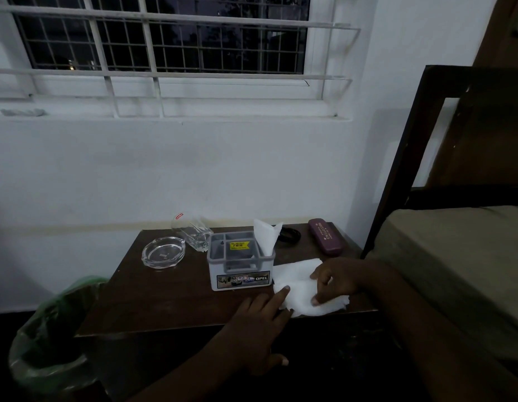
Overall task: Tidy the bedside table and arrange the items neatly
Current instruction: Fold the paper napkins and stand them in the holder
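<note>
The bedside table (176, 309) is dark brown wood and stands against the white wall, with the bed just beside its right edge. By the table's front left corner stands a bin (53, 340) lined with a green bag. Near the middle of the table sits a grey box organizer (241, 264) with little compartments; its front label reads "OPEL", and a yellow price sticker inside seems to say 45.00. A folded white tissue (266, 235) stands up in its back right compartment. Just to the right of the box, near the front edge, a flat white paper napkin (298, 281) lies spread out, its long side running from the box toward the right edge. The right hand (339, 281) is on top of it, fingers curled and pinching the paper. The left hand (259, 326) comes in from the front edge with straight fingers, and one fingertip presses the napkin's left corner. So both hands are on the napkin, and the right one has the better hold. I think the next move is to fold it or lift it, maybe into the box right beside it on the left. At the back left sits a clear glass ashtray (163, 251), and a drinking glass (191, 232) lies tipped over just behind it, with a small red label too small to read. At the back right corner lies a maroon glasses case (324, 235) with gold writing I cannot read, and something small and black (289, 235) sits beside it.
</note>
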A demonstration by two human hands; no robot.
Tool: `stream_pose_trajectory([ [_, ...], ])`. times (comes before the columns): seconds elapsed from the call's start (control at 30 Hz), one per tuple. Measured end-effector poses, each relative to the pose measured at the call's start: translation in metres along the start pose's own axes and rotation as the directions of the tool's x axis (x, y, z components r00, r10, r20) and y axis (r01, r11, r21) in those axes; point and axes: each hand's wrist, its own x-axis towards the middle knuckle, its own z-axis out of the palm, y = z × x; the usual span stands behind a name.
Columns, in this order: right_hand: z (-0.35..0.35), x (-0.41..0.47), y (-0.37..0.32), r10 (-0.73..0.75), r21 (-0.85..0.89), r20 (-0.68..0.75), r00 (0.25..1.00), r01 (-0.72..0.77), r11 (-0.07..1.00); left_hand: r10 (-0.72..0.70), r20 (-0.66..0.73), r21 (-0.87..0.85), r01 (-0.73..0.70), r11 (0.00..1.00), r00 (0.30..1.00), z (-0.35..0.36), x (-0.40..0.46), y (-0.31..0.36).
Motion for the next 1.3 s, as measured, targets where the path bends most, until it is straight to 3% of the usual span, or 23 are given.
stream_pose_trajectory([
  [0.17,0.005,0.004,-0.002,-0.096,-0.019,-0.177,0.980,0.095,0.995,0.016,0.035,-0.013,-0.016,1.000,0.999,-0.004,-0.001,0.001],
  [0.33,0.009,0.014,-0.009,-0.058,-0.094,-0.148,0.987,0.045,0.995,0.022,0.040,0.008,-0.022,1.000,0.999,-0.003,-0.001,0.001],
  [0.47,0.005,0.014,-0.007,-0.075,-0.035,-0.164,0.984,0.070,0.997,0.044,0.013,-0.020,-0.044,0.999,0.999,-0.007,-0.003,-0.003],
  [0.57,-0.008,0.002,-0.003,-0.086,0.123,-0.218,0.972,0.115,0.986,-0.024,-0.238,-0.211,-0.028,0.977,0.971,-0.024,-0.006,-0.008],
  [0.63,-0.017,-0.010,-0.005,-0.040,0.368,-0.301,0.953,0.155,0.917,-0.158,-0.486,-0.381,-0.045,0.924,0.859,-0.038,-0.004,-0.011],
  [0.67,-0.019,-0.015,-0.008,-0.017,0.494,-0.352,0.936,0.202,0.846,-0.267,-0.554,-0.481,-0.042,0.876,0.788,-0.045,-0.003,-0.011],
  [0.73,-0.020,-0.021,-0.020,0.030,0.684,-0.438,0.898,0.312,0.659,-0.505,-0.491,-0.738,-0.031,0.675,0.710,-0.059,0.000,-0.011],
  [0.83,-0.016,-0.019,-0.047,0.065,0.799,-0.497,0.865,0.428,0.422,-0.651,-0.251,-0.962,-0.112,0.248,0.716,-0.075,0.005,-0.012],
  [0.9,-0.012,-0.016,-0.065,0.066,0.812,-0.511,0.857,0.457,0.363,-0.707,-0.144,-0.987,-0.156,0.048,0.693,-0.081,0.007,-0.014],
  [0.93,-0.010,-0.015,-0.073,0.063,0.808,-0.521,0.851,0.468,0.358,-0.729,-0.114,-0.986,-0.165,0.001,0.675,-0.084,0.008,-0.016],
  [1.07,-0.007,-0.015,-0.095,0.071,0.735,-0.593,0.802,0.503,0.454,-0.785,-0.109,-0.991,-0.131,0.035,0.610,-0.086,0.004,-0.034],
  [1.3,-0.014,-0.001,-0.112,-0.052,0.637,-0.630,0.775,0.554,0.537,-0.792,-0.191,-0.981,-0.145,0.130,0.579,-0.102,-0.009,-0.067],
])
